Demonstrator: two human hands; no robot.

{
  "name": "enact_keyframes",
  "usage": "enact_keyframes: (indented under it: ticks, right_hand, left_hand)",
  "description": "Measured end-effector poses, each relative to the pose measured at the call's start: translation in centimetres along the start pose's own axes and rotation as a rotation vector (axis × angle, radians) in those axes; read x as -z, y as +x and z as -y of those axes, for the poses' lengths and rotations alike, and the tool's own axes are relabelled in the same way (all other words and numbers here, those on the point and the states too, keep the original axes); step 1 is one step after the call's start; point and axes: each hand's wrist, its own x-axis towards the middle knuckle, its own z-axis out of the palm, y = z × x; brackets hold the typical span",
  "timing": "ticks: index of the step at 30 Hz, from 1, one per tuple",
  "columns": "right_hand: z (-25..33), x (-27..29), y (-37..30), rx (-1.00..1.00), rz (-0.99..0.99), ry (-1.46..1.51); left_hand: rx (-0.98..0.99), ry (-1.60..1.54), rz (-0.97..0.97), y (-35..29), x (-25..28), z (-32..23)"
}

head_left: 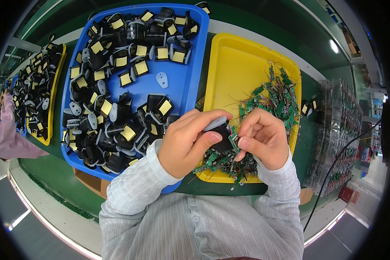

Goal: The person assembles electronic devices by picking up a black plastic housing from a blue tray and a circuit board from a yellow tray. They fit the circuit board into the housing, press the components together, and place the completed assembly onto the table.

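Observation:
My left hand [186,141] is closed around a black plastic housing [223,141] with a grey oval end cap [215,123]. Between the thumb and fingers of my right hand [264,136] is a small green circuit board [233,138], its edge close against the housing's open side; whether it is inside cannot be made out. Both hands are over the near part of a yellow tray [223,65], where many more green boards with thin wires [277,95] are heaped. To the left, a blue tray [184,82] holds many black housings with yellow pads [128,132].
A loose grey cap [161,80] lies in the blue tray. Clear plastic trays of boards [333,138] are stacked at the right, with a black cable [333,169] in front. At far left, a person's pink sleeve [13,130] reaches by another yellow tray [55,104].

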Motion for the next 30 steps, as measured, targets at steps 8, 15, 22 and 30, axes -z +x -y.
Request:
enact_keyframes:
  ticks: [8, 15, 22, 30]
  right_hand:
    - [-0.21, -0.36, -0.06, 0.019, -0.037, 0.080]
    - [0.02, -0.38, -0.12, -0.033, 0.000, 0.122]
    - [-0.17, -0.53, -0.16, -0.030, 0.000, 0.116]
    - [0.12, -0.18, -0.30, -0.090, 0.080, 0.035]
  left_hand:
    - [-0.005, -0.146, -0.030, -0.03, -0.25, -0.13]
    - [-0.002, -0.130, -0.023, -0.21, -0.25, -0.16]
    - [0.009, -0.127, -0.060, -0.30, -0.37, -0.34]
    - [-0.160, 0.073, -0.079, -0.21, -0.33, -0.35]
